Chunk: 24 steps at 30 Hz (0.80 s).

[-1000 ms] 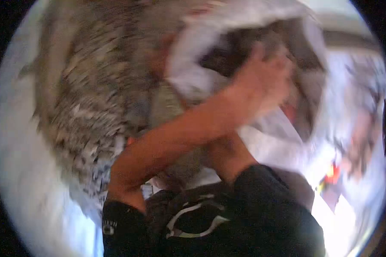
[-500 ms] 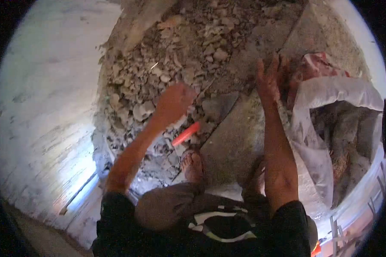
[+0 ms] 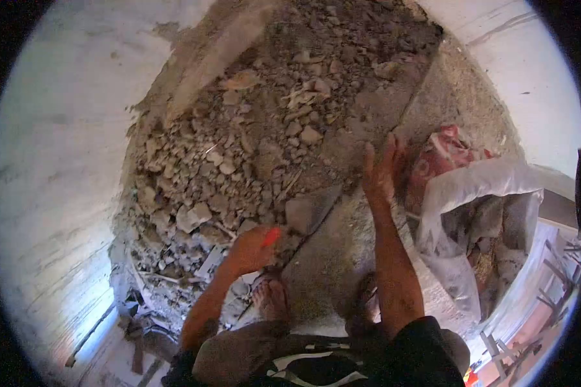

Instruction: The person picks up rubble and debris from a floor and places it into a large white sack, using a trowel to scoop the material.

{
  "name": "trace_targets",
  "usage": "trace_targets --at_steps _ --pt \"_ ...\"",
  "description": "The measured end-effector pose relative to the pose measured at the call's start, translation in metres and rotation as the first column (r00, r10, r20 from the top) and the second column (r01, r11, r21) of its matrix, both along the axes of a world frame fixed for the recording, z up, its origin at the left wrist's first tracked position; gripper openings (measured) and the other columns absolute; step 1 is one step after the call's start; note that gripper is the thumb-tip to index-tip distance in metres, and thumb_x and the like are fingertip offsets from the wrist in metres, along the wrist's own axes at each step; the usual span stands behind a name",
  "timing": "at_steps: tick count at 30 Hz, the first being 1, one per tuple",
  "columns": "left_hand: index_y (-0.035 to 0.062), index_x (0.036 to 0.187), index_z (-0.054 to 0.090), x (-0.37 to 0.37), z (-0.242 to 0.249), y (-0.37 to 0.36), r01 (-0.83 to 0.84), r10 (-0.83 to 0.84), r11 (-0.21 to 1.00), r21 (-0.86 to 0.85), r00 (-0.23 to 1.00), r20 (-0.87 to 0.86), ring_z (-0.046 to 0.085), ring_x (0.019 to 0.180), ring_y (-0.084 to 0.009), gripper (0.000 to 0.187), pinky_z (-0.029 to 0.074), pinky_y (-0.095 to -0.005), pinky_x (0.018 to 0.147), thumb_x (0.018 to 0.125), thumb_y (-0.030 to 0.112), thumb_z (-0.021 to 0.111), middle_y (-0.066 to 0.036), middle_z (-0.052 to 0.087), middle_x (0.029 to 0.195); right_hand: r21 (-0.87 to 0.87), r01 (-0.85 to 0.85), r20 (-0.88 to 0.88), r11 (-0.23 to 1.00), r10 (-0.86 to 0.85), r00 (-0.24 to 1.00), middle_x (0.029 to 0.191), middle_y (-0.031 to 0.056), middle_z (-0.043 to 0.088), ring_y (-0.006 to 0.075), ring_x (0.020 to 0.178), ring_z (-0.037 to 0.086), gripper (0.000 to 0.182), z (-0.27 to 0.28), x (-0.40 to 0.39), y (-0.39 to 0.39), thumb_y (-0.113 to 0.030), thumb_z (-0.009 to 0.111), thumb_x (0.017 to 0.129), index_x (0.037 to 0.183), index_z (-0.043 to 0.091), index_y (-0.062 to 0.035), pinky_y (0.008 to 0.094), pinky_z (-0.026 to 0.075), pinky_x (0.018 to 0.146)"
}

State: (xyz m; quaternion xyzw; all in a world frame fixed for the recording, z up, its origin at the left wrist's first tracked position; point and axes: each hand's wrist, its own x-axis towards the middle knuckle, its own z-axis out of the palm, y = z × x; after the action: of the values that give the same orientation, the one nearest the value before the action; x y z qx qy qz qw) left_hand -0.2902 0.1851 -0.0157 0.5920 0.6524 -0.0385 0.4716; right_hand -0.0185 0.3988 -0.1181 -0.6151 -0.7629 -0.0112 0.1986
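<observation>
My left hand (image 3: 250, 250) is closed around the red handle (image 3: 272, 237) of a trowel, low over the rubble near my foot. The grey trowel blade (image 3: 310, 209) lies against the ground, pointing up and to the right. Broken stones and grit make up the rubble heap (image 3: 239, 155) beyond it. On the right, my right hand (image 3: 382, 173) is held out with its fingers spread and nothing in it. Beside that hand are a red patterned sack (image 3: 442, 158) and an open white sack (image 3: 478, 177) with grey debris inside.
Pale walls (image 3: 64, 148) close in the space on the left and at the upper right. My bare feet (image 3: 270, 298) are on the ground below the trowel. Slatted pieces (image 3: 497, 351) stand at the lower right.
My left hand has moved down onto the red handle and taken hold of it. My right hand stays spread. The view has shifted, showing more of the heap's far end.
</observation>
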Motion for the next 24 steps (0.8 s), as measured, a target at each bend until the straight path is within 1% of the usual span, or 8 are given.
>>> trace_targets --at_steps 7,9,12,15,19,21,23,24 --pt "-0.0026 0.111 0.048 0.001 0.012 0.169 -0.504 0.502 0.861 -0.069 0.819 0.277 0.058 0.077 -0.0243 0.057 0.047 -0.039 0.071 0.093 0.052 0.051 -0.015 0.058 0.086 -0.223 0.029 -0.203 0.974 -0.075 0.976 0.145 0.0194 0.031 0.0338 0.136 0.032 0.06 0.017 -0.014 0.004 -0.029 0.055 0.095 0.141 0.029 -0.0012 0.042 0.032 0.11" --pt "-0.0017 0.108 0.053 0.033 -0.005 0.24 -0.538 0.572 0.817 -0.205 0.717 0.399 0.057 0.075 -0.0206 0.053 0.047 -0.0375 0.067 0.093 0.049 0.051 -0.012 0.057 0.088 -0.047 0.082 0.108 0.996 -0.076 0.991 0.14 0.0198 0.037 0.0346 0.131 0.037 0.054 0.018 -0.011 0.005 -0.025 0.055 0.096 0.139 0.033 -0.0011 0.0428 0.034 0.108" --pt "0.0005 0.116 0.055 0.084 -0.077 0.325 -0.666 0.599 0.73 -0.157 0.511 0.617 0.057 0.075 -0.0194 0.05 0.049 -0.0387 0.063 0.093 0.045 0.05 -0.011 0.056 0.091 -0.105 0.017 -0.094 0.994 -0.027 0.995 0.137 0.0206 0.04 0.0355 0.128 0.04 0.051 0.02 -0.01 0.009 -0.023 0.055 0.096 0.137 0.035 0.0002 0.045 0.035 0.106" --pt "0.0033 0.122 0.054 0.071 -0.097 0.358 -0.638 0.713 0.694 -0.333 0.544 0.443 0.06 0.079 -0.0253 0.045 0.05 -0.0399 0.071 0.093 0.037 0.05 -0.014 0.059 0.093 -0.145 0.032 -0.131 0.989 -0.051 0.99 0.137 0.0219 0.039 0.0369 0.129 0.037 0.05 0.031 -0.012 0.009 -0.024 0.056 0.095 0.136 0.038 -0.0003 0.0478 0.034 0.105" --pt "0.0039 0.079 0.056 0.041 -0.136 0.302 -0.441 0.383 0.733 0.518 0.897 0.22 0.055 0.057 -0.0214 0.041 0.044 -0.0398 0.055 0.096 0.04 0.046 -0.01 0.054 0.067 -0.141 0.023 -0.318 0.99 -0.067 0.946 0.138 0.0213 0.039 0.0381 0.129 0.037 0.049 0.019 -0.011 0.009 -0.024 0.056 0.095 0.135 0.04 -0.0018 0.0493 0.034 0.105" --pt "0.0006 0.09 0.058 0.038 -0.118 0.263 -0.708 0.593 0.641 0.297 0.702 0.394 0.057 0.062 -0.024 0.045 0.044 -0.0418 0.059 0.096 0.043 0.044 -0.012 0.057 0.075 -0.148 0.042 -0.262 0.988 -0.08 0.962 0.138 0.0205 0.039 0.0387 0.129 0.036 0.048 0.022 -0.009 0.01 -0.023 0.056 0.095 0.136 0.04 -0.003 0.0497 0.033 0.105" --pt "-0.0035 0.099 0.057 0.027 -0.07 0.228 -0.795 0.794 0.595 -0.119 0.558 0.242 0.06 0.071 -0.0254 0.05 0.046 -0.0435 0.064 0.096 0.045 0.043 -0.014 0.059 0.083 -0.146 0.056 -0.239 0.988 -0.09 0.967 0.136 0.0202 0.04 0.0398 0.129 0.036 0.051 0.026 -0.009 0.011 -0.023 0.06 0.092 0.135 0.041 -0.0029 0.0513 0.031 0.106" --pt "-0.0052 0.1 0.055 0.016 -0.074 0.212 -0.727 0.731 0.682 -0.074 0.678 0.074 0.061 0.073 -0.0249 0.052 0.046 -0.0434 0.065 0.096 0.045 0.043 -0.013 0.06 0.085 -0.14 0.054 -0.214 0.989 -0.083 0.973 0.135 0.0199 0.041 0.041 0.129 0.035 0.054 0.028 -0.01 0.011 -0.023 0.063 0.089 0.134 0.041 -0.0027 0.0529 0.029 0.106"
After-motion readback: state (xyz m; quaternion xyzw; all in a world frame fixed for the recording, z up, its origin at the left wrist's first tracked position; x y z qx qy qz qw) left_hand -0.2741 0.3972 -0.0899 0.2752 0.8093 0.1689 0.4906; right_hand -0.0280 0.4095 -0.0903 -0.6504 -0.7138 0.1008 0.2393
